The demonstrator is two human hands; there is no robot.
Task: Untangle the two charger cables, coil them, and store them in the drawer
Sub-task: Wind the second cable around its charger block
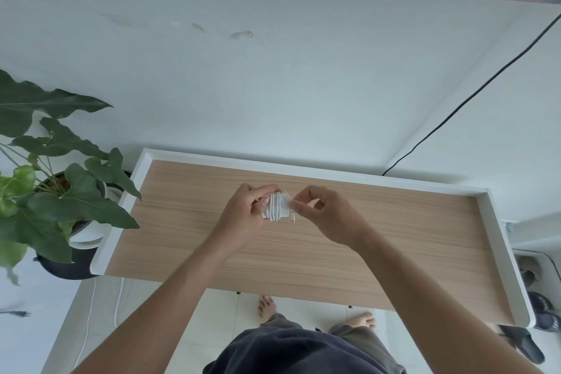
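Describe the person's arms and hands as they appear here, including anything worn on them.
Both forearms are bare from the bottom edge of the picture to the wrists; no sleeve shows. The left hand and the right hand wear no gloves, and no watch, bracelet or ring can be seen. The fingers are slender with short nails. No markings show on either arm.

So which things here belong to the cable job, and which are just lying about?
Part of the job:
- white charger with its cable wound round it
- left hand, holding the charger
- right hand, pinching the cable end

Just lying about:
- potted plant
- black wall cable
- slippers
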